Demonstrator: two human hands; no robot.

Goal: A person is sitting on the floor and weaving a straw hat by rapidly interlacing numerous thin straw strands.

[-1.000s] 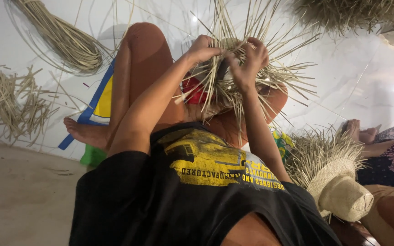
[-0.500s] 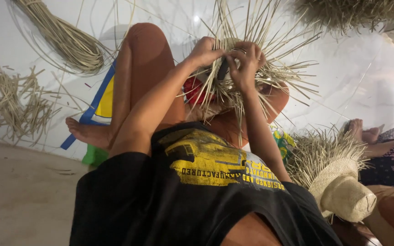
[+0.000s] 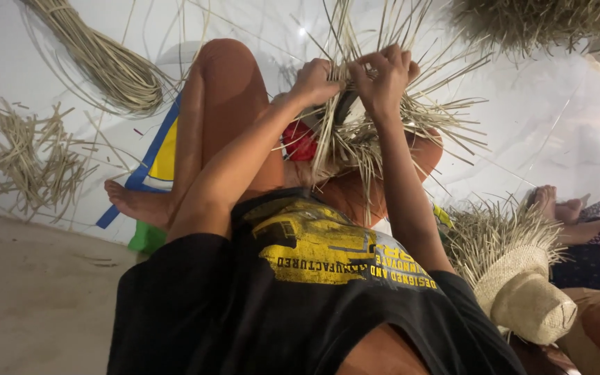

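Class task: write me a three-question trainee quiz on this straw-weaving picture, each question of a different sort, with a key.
1. True or false: both hands grip the straw weave.
2. Where does the finished straw hat lie? A) lower right B) upper left C) on the raised knee
3. Fill in: the loose cut straw pieces lie on the ___ side of the floor.

Key
1. True: left hand and right hand pinch strands of the straw weave.
2. A: straw hat.
3. Left: cut straw pieces.

straw strands [image 3: 355,139] pale tan | shirt [image 3: 300,292] black, yellow print | cloth [image 3: 300,141] seemingly red
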